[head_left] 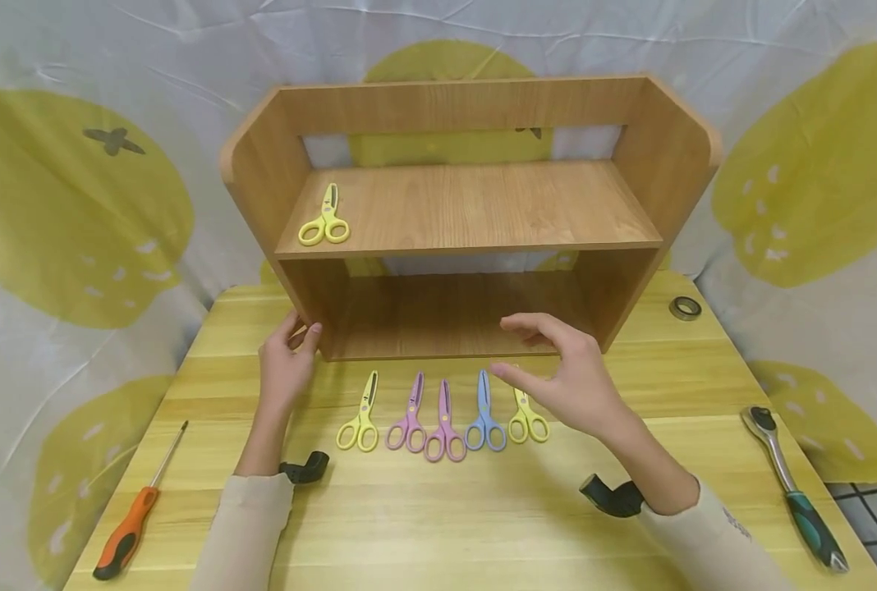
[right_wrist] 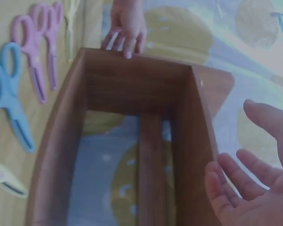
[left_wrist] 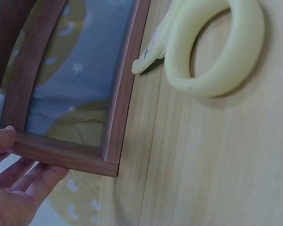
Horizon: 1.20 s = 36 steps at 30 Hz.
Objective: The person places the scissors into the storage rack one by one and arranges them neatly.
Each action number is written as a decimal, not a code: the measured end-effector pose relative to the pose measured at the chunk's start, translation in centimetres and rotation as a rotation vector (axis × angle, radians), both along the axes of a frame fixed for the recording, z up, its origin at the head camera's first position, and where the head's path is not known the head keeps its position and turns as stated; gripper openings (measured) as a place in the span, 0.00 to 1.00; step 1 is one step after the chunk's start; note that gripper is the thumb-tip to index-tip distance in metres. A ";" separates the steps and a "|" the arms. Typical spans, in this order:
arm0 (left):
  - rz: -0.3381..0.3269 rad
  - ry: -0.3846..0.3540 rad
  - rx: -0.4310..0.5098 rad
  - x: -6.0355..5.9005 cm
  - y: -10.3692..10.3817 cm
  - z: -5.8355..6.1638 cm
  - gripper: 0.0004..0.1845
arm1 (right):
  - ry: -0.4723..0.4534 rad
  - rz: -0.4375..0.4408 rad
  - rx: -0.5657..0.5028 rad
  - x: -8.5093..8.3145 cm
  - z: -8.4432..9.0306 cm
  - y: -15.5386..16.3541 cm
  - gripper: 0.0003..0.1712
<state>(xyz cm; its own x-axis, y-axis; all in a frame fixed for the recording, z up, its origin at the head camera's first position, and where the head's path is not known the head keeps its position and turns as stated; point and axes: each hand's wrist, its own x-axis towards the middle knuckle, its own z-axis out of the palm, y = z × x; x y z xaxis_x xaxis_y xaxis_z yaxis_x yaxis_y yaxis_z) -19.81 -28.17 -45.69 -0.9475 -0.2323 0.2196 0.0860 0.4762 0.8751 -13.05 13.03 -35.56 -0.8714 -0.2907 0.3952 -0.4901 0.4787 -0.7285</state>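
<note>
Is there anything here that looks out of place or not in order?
Only one thing: a yellow pair of scissors lies alone on the upper board of the wooden shelf, while five pairs lie in a row on the table below. Nothing looks spilled or damaged.

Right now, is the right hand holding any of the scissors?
No: in the head view the right hand hovers open above the row, over the yellow scissors at the right end, gripping nothing.

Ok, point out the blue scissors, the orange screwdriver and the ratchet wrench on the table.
blue scissors [head_left: 484,414], head view, on the pivot where blades meet handles.
orange screwdriver [head_left: 124,533], head view, on the orange handle.
ratchet wrench [head_left: 782,468], head view, on the metal shaft.
</note>
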 end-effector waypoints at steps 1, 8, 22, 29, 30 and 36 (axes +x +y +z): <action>-0.003 0.003 0.003 0.0 0.0 0.0 0.27 | -0.008 -0.010 0.000 0.2 -0.3 0.4 0.30; 0.006 0.021 -0.016 -0.2 0.2 0.2 0.25 | -0.076 -0.049 0.005 0.9 -3.8 2.3 0.31; 0.018 0.026 -0.026 -0.2 0.3 0.3 0.24 | -0.293 -0.118 0.033 1.3 -11.1 4.8 0.38; 0.016 0.016 -0.022 -0.1 0.2 0.1 0.24 | -0.367 -0.126 0.081 1.4 -13.0 5.3 0.41; 0.015 0.015 -0.021 -0.1 0.2 0.1 0.24 | -0.368 -0.124 0.088 1.4 -13.1 5.3 0.41; 0.015 0.008 0.000 0.0 0.3 0.0 0.24 | -0.349 -0.109 0.112 1.6 -13.9 5.4 0.39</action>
<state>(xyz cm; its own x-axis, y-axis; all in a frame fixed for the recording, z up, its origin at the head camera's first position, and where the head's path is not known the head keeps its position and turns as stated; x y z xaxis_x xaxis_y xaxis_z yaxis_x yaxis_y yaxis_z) -19.79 -27.86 -45.70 -0.9423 -0.2464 0.2268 0.0855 0.4779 0.8742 -11.48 18.43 -49.44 -0.9761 -0.2133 0.0405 -0.1637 0.6003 -0.7829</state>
